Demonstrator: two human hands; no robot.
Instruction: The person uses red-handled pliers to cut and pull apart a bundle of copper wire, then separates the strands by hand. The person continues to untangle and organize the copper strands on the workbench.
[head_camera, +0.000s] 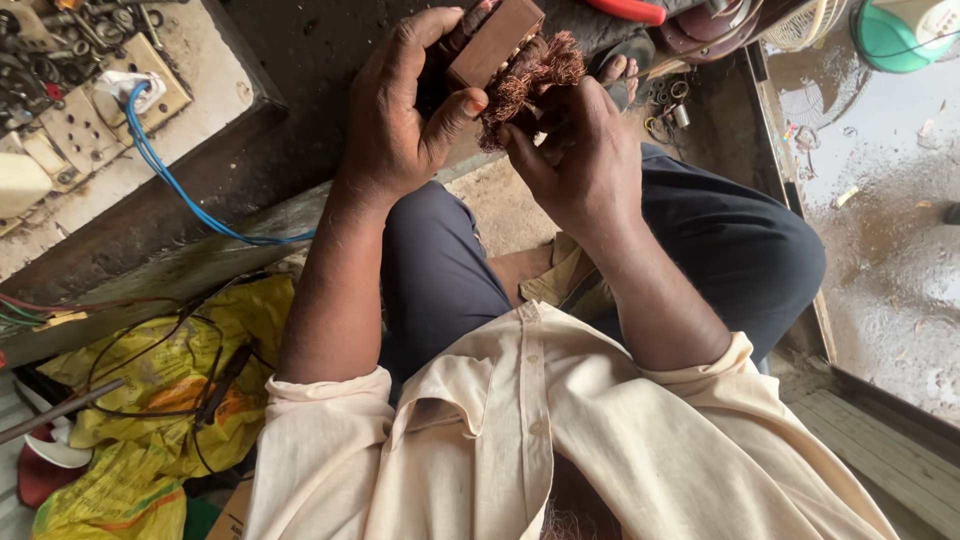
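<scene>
My left hand (400, 110) grips a brown rectangular block (495, 40), apparently a motor core, held up above my knees. A bundle of copper winding wire (528, 78) sticks out of the block's lower end. My right hand (580, 155) is closed around the copper wire just below the block, its fingers buried in the strands. Both forearms come out of rolled cream shirt sleeves, and I sit with dark trousers (730, 240) under the hands.
A blue cable (165, 170) runs from a switchboard (110, 90) at the upper left, by a pile of metal parts (50, 50). Yellow bags (160, 400) with black wires lie at lower left. A wet floor (880, 200) and a green fan base (900, 35) are at right.
</scene>
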